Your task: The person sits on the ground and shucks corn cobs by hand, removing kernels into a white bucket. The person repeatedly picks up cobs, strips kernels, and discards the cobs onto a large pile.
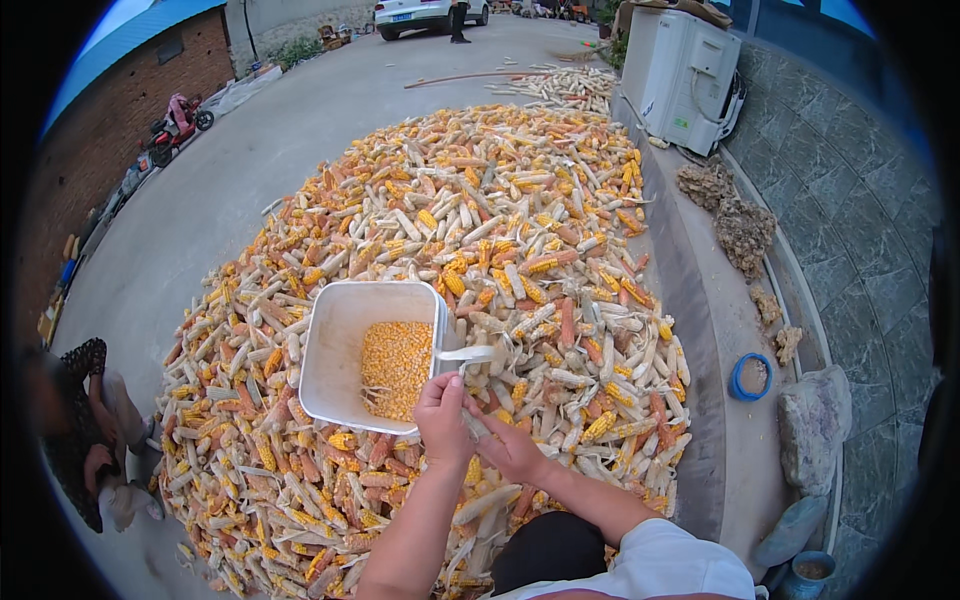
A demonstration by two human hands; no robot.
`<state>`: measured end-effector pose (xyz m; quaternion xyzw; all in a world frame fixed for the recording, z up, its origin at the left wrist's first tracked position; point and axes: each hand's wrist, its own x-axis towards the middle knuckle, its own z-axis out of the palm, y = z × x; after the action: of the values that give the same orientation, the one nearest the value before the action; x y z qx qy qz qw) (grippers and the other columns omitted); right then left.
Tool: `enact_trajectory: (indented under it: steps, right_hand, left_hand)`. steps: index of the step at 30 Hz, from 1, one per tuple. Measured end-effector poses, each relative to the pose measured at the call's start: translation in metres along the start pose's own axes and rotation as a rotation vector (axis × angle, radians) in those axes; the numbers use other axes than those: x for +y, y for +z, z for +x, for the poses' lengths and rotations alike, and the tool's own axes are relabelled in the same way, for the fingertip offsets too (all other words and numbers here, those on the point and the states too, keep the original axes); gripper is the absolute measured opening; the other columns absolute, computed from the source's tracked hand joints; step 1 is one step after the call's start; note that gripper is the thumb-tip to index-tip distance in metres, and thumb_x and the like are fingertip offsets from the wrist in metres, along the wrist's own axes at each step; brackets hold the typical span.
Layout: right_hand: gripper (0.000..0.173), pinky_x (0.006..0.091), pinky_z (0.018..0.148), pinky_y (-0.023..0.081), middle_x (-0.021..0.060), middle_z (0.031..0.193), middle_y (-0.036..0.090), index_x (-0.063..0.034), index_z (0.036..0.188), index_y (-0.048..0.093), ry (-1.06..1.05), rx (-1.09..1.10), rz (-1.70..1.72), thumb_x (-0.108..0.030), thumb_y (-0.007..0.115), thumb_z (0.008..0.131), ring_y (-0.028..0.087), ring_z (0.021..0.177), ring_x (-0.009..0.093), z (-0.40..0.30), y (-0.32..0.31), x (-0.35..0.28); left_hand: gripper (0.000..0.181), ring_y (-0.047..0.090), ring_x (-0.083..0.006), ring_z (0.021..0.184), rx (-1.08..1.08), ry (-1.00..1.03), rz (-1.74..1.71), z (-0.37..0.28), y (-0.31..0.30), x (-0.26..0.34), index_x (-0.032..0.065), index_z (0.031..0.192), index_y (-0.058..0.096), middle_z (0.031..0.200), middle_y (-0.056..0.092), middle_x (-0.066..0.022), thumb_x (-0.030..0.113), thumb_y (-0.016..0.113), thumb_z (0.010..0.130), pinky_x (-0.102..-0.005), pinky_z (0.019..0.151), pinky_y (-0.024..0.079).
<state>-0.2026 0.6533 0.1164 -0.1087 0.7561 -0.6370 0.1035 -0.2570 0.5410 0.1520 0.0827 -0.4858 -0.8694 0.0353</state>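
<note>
A white square plastic bucket (322, 360), tilted on its side toward me, rests on a large heap of corn cobs (480, 217). Loose yellow corn kernels (397, 367) lie inside it. A pale strap-like handle (466, 354) sticks out at the bucket's right side. My left hand (444, 416) is at the bucket's lower right corner, its fingers closed on a thin pale piece just below the handle. Right beside it, my right hand (510, 450) holds a pale corncob (475, 426), partly hidden by the fingers. Many cobs around are partly stripped, some with yellow kernels.
A person (82, 435) sits at the heap's left edge. Along the right ledge stand an outdoor air-conditioner unit (682, 79), a blue-rimmed bowl (750, 377) and a large stone (814, 427). Farther off are a red scooter (176, 131), a white car (420, 15) and a standing person (458, 19).
</note>
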Motion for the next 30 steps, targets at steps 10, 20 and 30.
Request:
enact_trajectory:
  steps: [10,20,30]
  right_hand:
    - [0.043,0.0259,0.069,0.046,0.004,0.085,0.06,-0.0018,0.12,0.049,-0.14,0.283,0.107,-0.036,0.036,0.097,0.057,0.075,0.011,0.003,-0.001,0.043]
    - [0.03,0.0246,0.05,0.044,-0.002,0.064,0.053,-0.014,0.079,0.056,0.464,0.44,1.069,-0.039,0.044,0.092,0.053,0.056,0.011,0.018,-0.009,0.149]
    - [0.027,0.0282,0.067,0.044,0.0081,0.082,0.055,-0.0086,0.096,0.053,-0.401,0.099,0.655,-0.034,0.046,0.094,0.054,0.074,0.018,0.185,-0.008,-0.113]
  left_hand:
    - [0.014,0.051,-0.0056,0.063,-0.085,0.073,0.281,-0.011,0.026,-0.018,-0.0006,0.092,0.062,0.073,0.058,0.0002,0.011,0.056,0.085,-0.02,0.056,0.042]
    - [0.009,0.056,-0.0154,0.058,-0.281,-0.016,0.093,-0.008,0.026,0.009,0.0043,0.082,0.061,0.064,0.058,-0.008,0.013,0.061,0.078,-0.026,0.053,0.045]
    - [0.022,0.031,-0.0094,0.05,-0.345,-0.088,-1.059,0.053,-0.038,0.102,0.0096,0.077,0.044,0.058,0.031,0.0041,0.02,0.038,0.096,-0.0254,0.047,0.03]
